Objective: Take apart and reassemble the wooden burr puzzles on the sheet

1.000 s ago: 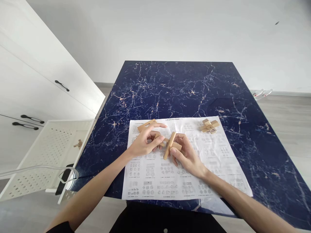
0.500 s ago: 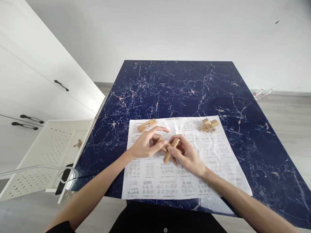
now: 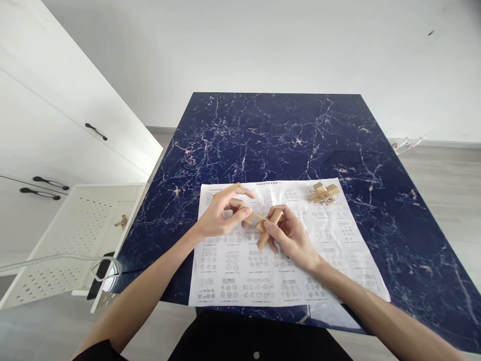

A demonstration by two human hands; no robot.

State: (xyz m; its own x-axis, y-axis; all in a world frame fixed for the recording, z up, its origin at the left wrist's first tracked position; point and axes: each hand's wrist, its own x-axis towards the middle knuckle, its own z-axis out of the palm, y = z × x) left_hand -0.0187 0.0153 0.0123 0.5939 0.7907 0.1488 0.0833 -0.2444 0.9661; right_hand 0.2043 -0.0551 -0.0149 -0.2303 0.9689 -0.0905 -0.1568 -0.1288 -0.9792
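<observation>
A printed sheet (image 3: 285, 271) lies on your table (image 3: 270, 135), near its front edge. An assembled wooden puzzle (image 3: 323, 193) sits on the sheet's far right corner, a loose wooden piece (image 3: 227, 190) on its far left. A perforated tray (image 3: 71, 235) stands left of the table.

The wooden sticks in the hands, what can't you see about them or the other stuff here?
- Head view: how the wooden sticks join; the left hand and right hand cover the joint.
- The loose wooden piece: mostly behind the left hand's fingers.
- The instruction sheet: its print is too small to read.
- The assembled wooden puzzle: its dark mark is too small to tell.
</observation>
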